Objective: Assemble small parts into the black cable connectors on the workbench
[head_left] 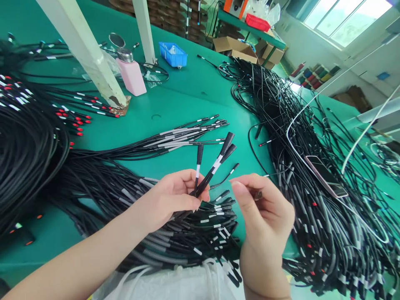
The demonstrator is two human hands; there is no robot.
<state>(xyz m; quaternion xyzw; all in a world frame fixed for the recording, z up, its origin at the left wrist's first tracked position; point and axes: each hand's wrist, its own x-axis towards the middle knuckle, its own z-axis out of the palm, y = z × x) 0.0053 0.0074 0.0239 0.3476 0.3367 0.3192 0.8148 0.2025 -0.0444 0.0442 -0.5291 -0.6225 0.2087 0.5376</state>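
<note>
Factory assembly workshop, green workbench [175,104] heaped with black cable bundles [312,175], cardboard boxes [240,48], blue parts bin [173,54]

No readable text; white cable labels [216,161] too small.

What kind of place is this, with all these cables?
Most likely a cable assembly workshop: heaps of black labelled cables cover the green workbench, and a blue parts bin and cardboard boxes stand behind.

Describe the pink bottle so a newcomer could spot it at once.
Start at the slanted white post on the green table, upper left. The bottle stands upright just right of its foot, left of the blue bin. It alone is pink, squarish, with a metal cap.
</note>
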